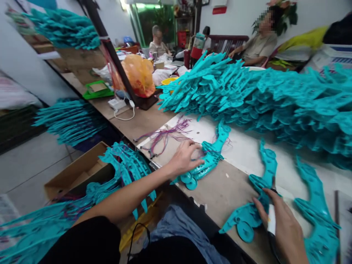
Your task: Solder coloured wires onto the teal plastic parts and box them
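Left of the worktop (pixel 220 190), a cardboard box (pixel 74 172) sits on the floor beside stacked teal plastic parts (pixel 126 165). On the worktop, the left hand (pixel 184 157) rests on a curved teal part (pixel 209 157), fingers spread loosely and pressing down rather than gripping; loose purple wires (pixel 167 134) lie just beyond this part. Further right, the right hand (pixel 286 227) holds a second teal part (pixel 255 205) at the near edge, fingers partly curled over it and over a dark object that cannot be identified. Behind both parts lies a large heap of identical pieces (pixel 275 95). Judged step: wiring or assembling individual parts. The next move likely calls for steadying one part and picking up wire.
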Tool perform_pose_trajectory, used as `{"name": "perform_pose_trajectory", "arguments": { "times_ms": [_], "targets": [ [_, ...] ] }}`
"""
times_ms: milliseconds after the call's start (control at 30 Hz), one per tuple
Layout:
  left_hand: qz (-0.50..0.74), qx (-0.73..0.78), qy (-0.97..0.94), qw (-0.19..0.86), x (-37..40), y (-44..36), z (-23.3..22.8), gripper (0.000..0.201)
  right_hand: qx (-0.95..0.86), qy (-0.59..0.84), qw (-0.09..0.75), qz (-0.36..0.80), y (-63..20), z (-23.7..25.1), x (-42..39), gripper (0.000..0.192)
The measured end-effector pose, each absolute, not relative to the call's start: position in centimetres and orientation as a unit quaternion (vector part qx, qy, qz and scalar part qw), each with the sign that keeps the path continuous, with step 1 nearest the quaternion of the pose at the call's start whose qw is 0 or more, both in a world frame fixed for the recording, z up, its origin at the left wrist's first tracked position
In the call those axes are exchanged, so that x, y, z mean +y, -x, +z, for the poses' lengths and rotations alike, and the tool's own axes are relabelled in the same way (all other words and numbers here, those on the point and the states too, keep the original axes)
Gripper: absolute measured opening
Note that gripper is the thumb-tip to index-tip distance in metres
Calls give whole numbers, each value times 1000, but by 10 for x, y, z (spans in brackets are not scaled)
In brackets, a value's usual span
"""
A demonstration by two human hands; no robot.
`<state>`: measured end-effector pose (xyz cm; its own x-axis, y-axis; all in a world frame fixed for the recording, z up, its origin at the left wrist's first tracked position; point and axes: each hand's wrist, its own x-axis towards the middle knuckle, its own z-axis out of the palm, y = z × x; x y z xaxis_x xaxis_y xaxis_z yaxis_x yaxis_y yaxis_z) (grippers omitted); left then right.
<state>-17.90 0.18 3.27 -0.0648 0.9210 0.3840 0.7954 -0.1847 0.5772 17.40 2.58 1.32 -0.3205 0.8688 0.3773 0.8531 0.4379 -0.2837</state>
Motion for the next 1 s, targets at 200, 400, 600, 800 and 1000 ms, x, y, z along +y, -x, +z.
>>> {"name": "perform_pose_trajectory", "arguments": {
  "times_ms": [200,400,600,800,1000],
  "targets": [
    [251,863,-438,23,-2,314,28,32,-810,532,246,7,-150,13,11,62],
    [203,874,-422,130,-5,400,21,18,-805,545,233,26,-151,15,12,60],
    [252,848,-397,243,-3,418,26,18,-785,569,243,20,-155,5,19,58],
    [346,789,-348,369,-7,429,46,33,-787,550,279,2,-166,-14,31,61],
    [364,749,-318,454,-14,420,53,34,-784,554,279,-2,-165,-15,30,61]
  ]
}}
